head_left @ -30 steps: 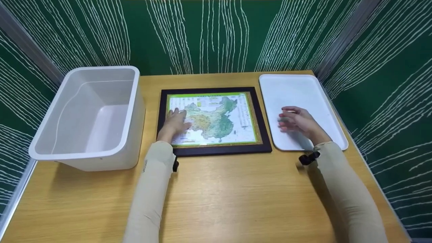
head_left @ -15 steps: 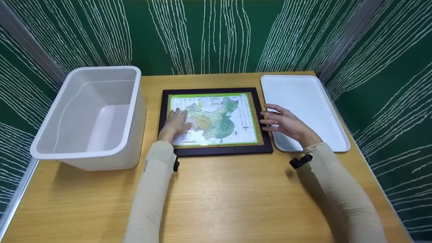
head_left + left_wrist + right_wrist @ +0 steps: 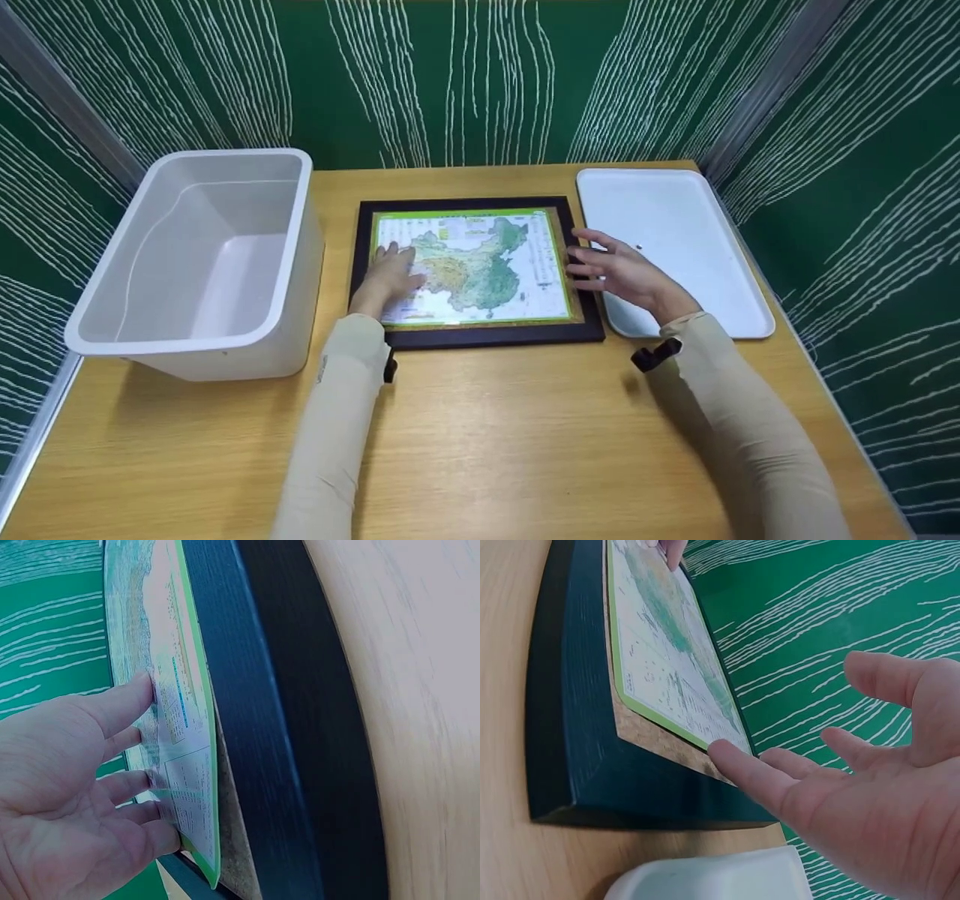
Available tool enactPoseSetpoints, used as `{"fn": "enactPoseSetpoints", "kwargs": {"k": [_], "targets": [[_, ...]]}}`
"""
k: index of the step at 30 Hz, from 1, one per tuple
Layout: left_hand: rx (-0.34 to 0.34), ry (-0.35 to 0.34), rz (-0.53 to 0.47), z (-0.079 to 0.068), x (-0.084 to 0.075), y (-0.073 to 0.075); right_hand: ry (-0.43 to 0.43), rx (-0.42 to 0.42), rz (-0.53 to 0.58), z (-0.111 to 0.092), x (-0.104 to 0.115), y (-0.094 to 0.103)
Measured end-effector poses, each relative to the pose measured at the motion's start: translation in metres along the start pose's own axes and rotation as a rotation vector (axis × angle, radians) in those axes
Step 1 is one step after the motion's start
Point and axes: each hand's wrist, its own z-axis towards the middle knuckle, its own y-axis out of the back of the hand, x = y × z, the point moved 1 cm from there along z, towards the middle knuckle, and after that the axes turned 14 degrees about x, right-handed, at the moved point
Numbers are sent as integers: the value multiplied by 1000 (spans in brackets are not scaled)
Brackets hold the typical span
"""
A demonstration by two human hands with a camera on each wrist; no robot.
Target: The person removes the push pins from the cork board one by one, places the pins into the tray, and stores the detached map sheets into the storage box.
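Observation:
A map sheet (image 3: 487, 262) with a bright green border lies inside a dark picture frame (image 3: 495, 337), with a strip of cork (image 3: 645, 725) showing round it. My left hand (image 3: 386, 281) rests on the map's left side, fingers spread. In the left wrist view, its fingertips (image 3: 146, 686) touch the printed surface. My right hand (image 3: 626, 274) is over the frame's right side, fingers extended and apart, holding nothing. In the right wrist view, one fingertip (image 3: 724, 754) overlaps the cork at the map's edge, and the thumb (image 3: 885, 676) stands away from it.
A deep white plastic bin (image 3: 300, 225) stands at the left of the wooden table (image 3: 480, 435). To the right of the frame lies a shallow white tray (image 3: 675, 202), bearing a small dark speck (image 3: 639, 247). Green walls with white streaks (image 3: 495, 82) enclose the back and sides.
My right hand has moved left from over the white tray to the right side of the frame, its fingers spreading. The left hand and the map have stayed in place.

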Motion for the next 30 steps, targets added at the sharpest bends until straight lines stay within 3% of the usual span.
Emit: {"fn": "enactPoseSetpoints", "kwargs": {"k": [30], "targets": [[1,8,12,0,1,0,-10,-1,128,10,-10,0]]}}
